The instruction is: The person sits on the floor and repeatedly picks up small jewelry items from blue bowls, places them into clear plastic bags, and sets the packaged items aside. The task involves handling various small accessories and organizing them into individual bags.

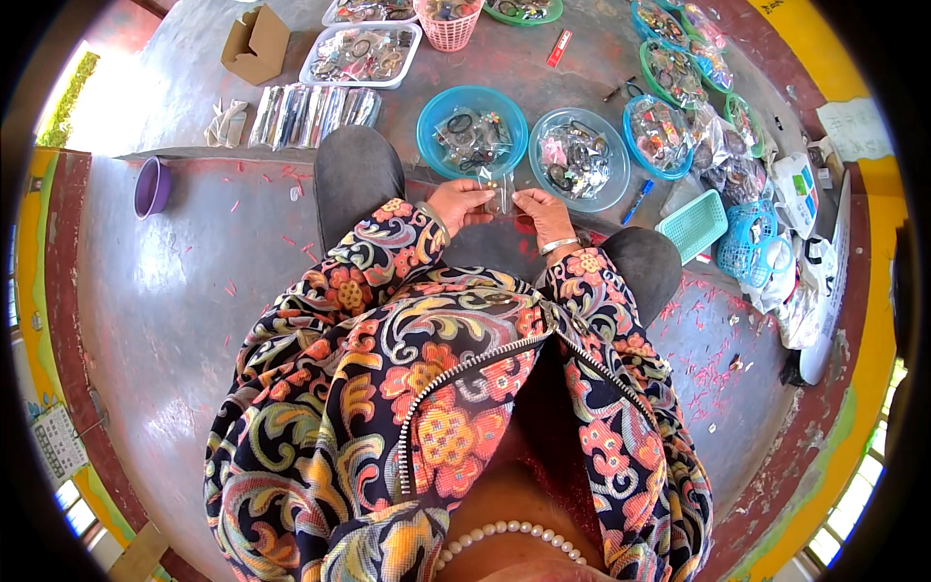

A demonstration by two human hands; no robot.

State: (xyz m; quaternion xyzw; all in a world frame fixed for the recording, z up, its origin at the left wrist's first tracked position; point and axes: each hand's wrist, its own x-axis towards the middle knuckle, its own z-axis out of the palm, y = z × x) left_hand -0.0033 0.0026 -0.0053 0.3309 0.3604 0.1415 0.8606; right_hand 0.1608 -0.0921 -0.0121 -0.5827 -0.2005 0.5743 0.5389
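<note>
Between my two hands is a small clear plastic bag [497, 199] with something small and gold-coloured near its top. My left hand [460, 206] pinches one side of the bag, and my right hand [546, 215] pinches the other. Just beyond my left hand stands a blue basin [424, 145] holding packed hair ties and trinkets in clear bags. A clear bluish bowl [621, 167] sits just beyond my right hand, with dark bands and small pink and white pieces in it. What exactly is in the held bag is too small to tell.
On the raised ledge are a white tray [306, 74] of packets, a row of flat plastic packs [315, 116], white gloves [226, 124] and a cardboard box [255, 46]. To the right are a blue marker [638, 202], a green basket [693, 226] and several filled basins. A purple basin [152, 188] stands left.
</note>
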